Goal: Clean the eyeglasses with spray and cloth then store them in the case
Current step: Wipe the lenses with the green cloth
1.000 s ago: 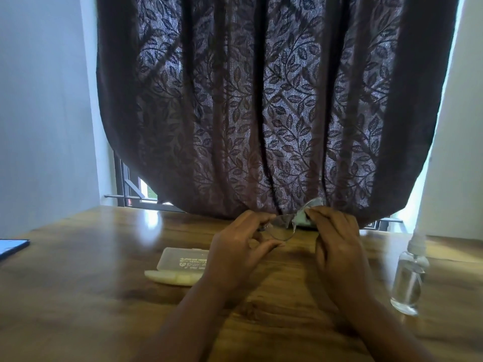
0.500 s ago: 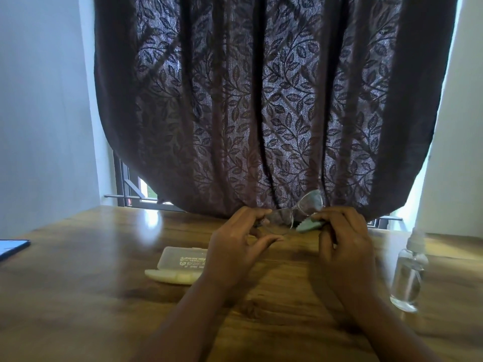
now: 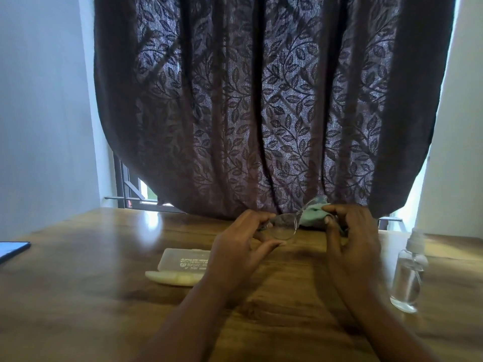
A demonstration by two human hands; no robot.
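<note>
Holding item one, a pair of clear-framed eyeglasses (image 3: 285,226), above the wooden surface (image 3: 78,296): left hand (image 3: 239,246), grip closed on the frame at the near lens, fingers over the top rim and thumb extended beneath. Right hand (image 3: 350,241), grip closed on a pale green cleaning cloth (image 3: 312,214), which is pressed against the far lens; that lens is mostly hidden by the cloth, so contact there appears likely but cannot be confirmed. Item two, translucent eyeglass case (image 3: 183,265), lying open on the surface just left of the left wrist, its printed lid flat and its cream-coloured base nearest the viewer. Item three, clear spray bottle (image 3: 409,278) with white nozzle, upright on the surface, right of the right forearm and apart from it. Item four, dark flat object with a bright face (image 3: 11,250), at the left edge of the surface, partly cropped. Backdrop: dark leaf-patterned curtain (image 3: 261,113) hanging behind the surface, between pale walls.
</note>
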